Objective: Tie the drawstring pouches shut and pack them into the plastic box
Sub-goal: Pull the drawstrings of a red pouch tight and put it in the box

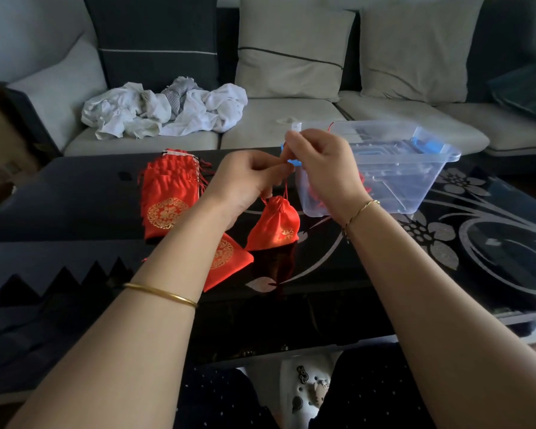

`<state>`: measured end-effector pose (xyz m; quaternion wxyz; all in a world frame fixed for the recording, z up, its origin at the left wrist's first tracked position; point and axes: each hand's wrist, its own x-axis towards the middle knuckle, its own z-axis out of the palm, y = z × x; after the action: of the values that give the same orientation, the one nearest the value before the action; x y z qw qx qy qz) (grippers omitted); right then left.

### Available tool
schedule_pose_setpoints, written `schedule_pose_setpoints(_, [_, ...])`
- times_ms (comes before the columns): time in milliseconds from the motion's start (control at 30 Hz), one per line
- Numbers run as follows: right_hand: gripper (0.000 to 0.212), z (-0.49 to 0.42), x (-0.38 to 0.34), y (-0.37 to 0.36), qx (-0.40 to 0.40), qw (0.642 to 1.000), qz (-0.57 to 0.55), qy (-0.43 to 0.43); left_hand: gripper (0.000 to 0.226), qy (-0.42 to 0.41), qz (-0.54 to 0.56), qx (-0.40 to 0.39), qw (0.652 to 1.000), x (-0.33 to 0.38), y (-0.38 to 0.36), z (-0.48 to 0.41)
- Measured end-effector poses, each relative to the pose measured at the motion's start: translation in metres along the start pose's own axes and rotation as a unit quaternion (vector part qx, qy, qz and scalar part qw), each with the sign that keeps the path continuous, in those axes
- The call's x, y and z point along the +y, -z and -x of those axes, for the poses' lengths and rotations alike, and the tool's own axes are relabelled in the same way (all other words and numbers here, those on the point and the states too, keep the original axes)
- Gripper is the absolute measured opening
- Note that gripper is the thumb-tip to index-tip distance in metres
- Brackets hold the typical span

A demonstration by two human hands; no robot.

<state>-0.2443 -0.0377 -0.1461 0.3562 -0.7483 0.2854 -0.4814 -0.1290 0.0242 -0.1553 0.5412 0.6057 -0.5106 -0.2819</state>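
Black glass counter (75, 205) carries the work: left hand (245, 178) and right hand (325, 168) pinch the drawstring (286, 193) of one hanging red pouch (274, 226). The pouch stack (167, 199) at left seems still untied, and the plastic box (415, 168) at right looks almost unfilled.

The black table (75, 205) bears a pouch stack (167, 199), one loose pouch (229, 258) and the plastic box (421, 181).

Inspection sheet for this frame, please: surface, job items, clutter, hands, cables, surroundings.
Surface: black glass table with silver flower pattern.
Job's things: cinched red pouch hangs by its drawstring; pouch stack at left; one flat pouch under the left forearm; clear plastic box at right, something red inside.
Clutter: crumpled white laundry on the sofa.
Hands: left hand and right hand both pinch the drawstring.
Cables: nothing seen.
Surroundings: sofa with cushions behind the table.
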Motion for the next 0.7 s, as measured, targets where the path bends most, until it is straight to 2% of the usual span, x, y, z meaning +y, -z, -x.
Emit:
schedule_pose_setpoints(100, [0.036,-0.003,0.007,0.0,0.012,0.99,-0.104,-0.096,0.011,0.009,0.022,0.021,0.999,0.0,-0.001,-0.001])
schedule_pose_setpoints(167, [0.036,-0.002,0.015,0.0,-0.022,0.987,-0.068,-0.145,0.012,0.011,0.044,0.013,0.999,0.0,-0.003,0.0])
schedule_pose_setpoints(267, [0.036,0.002,0.023,-0.003,-0.105,0.981,-0.008,-0.165,0.01,0.009,0.061,0.004,0.998,0.001,-0.006,0.002])
schedule_pose_setpoints(433, [0.034,0.004,0.026,-0.001,-0.158,0.97,-0.045,-0.178,0.013,0.008,0.089,-0.005,0.996,0.002,-0.009,0.001])
schedule_pose_setpoints(500, [0.031,0.004,0.027,-0.001,-0.157,0.97,-0.053,-0.176,0.014,0.008,0.092,-0.007,0.996,0.001,-0.01,0.001])
schedule_pose_setpoints(633, [0.032,0.001,0.028,0.006,-0.086,0.971,-0.123,-0.184,0.011,0.029,0.128,0.03,0.991,-0.003,-0.01,-0.001])
schedule_pose_setpoints(700, [0.034,0.003,0.026,0.013,-0.13,0.963,-0.143,-0.185,0.009,0.038,0.147,0.053,0.987,-0.005,-0.01,-0.001])
